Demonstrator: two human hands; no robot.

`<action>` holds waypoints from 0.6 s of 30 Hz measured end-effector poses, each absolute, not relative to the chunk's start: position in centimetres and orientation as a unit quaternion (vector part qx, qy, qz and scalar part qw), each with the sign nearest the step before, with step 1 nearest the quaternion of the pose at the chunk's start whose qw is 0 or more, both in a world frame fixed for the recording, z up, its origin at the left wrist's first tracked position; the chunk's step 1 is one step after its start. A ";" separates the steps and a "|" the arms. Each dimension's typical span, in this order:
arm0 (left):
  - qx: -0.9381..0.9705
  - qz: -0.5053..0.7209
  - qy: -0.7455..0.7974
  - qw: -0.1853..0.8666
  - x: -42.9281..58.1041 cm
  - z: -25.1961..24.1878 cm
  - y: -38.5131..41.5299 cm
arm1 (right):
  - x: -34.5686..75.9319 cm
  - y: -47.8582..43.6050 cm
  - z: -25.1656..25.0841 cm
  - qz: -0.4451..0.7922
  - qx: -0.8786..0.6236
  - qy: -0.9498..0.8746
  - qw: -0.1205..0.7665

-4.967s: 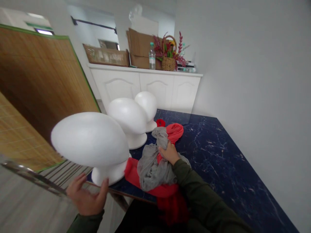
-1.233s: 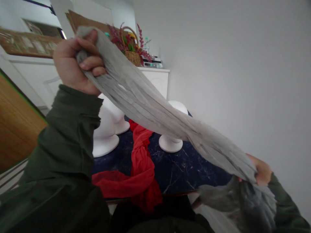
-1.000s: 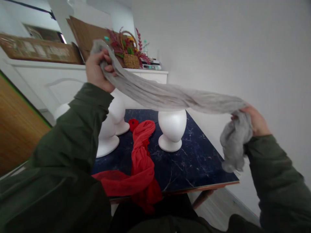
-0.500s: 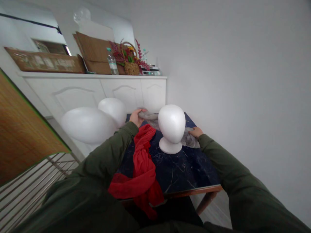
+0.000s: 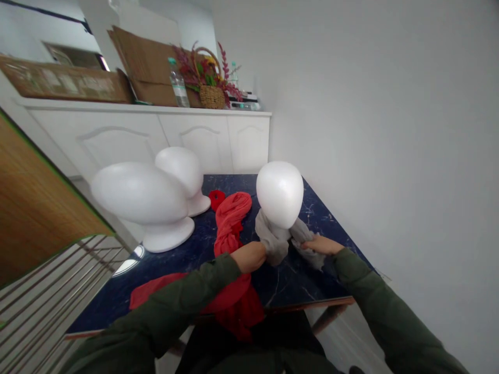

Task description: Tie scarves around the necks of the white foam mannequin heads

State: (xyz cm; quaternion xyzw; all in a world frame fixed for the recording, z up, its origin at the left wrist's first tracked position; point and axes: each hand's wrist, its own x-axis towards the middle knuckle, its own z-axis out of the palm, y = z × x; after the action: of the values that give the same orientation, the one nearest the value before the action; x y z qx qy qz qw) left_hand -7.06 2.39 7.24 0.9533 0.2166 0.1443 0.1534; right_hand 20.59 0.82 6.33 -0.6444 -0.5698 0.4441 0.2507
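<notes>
1. The dark marbled worktop (image 5: 296,291) carries everything. Its near edge is close to the hands, so I'd keep the work well in from that edge.
2. Two bigger foam heads (image 5: 136,195) stand at the left, well apart from the hands and out of the way.
3. A red scarf (image 5: 232,218) lies lengthwise just beside the left forearm and spills over the near edge. The sleeve could easily drag it, so I'd keep that elbow lifted.
4. The smaller foam head (image 5: 279,193) stands upright between the hands. It looks light and top-heavy, so I'd pull both ways evenly and low, or it will tip.
5. The grey scarf (image 5: 275,241) is bunched around that head's neck and base, with its ends coming forward to either side. Smoothing the cloth flat before tightening would stop lumps.
6. The left hand (image 5: 251,256) has its fingers closed in a fist on the scarf's left end.
7. The right hand (image 5: 322,244) lies on the other end. I cannot tell whether its fingers pinch the cloth or only press on it.
</notes>
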 end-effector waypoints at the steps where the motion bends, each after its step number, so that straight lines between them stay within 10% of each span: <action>1: 0.951 0.144 0.235 0.144 -6.3 7.1 2.7 | 19.7 0.7 6.3 0.530 -0.617 -0.515 0.270; 9: 0.899 0.289 0.237 0.226 -3.9 7.5 4.3 | 12.6 0.4 4.1 0.764 -0.341 -0.255 0.486; 18: 0.961 0.119 0.213 0.129 -6.3 5.9 3.5 | 10.9 0.7 2.1 0.765 -0.307 -0.235 0.515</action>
State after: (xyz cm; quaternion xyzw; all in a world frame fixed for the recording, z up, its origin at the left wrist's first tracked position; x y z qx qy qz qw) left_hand -6.29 3.48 5.86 0.9613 0.2128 0.1189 0.1286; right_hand 10.92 0.66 2.08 -0.3065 -0.2355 0.7649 0.5152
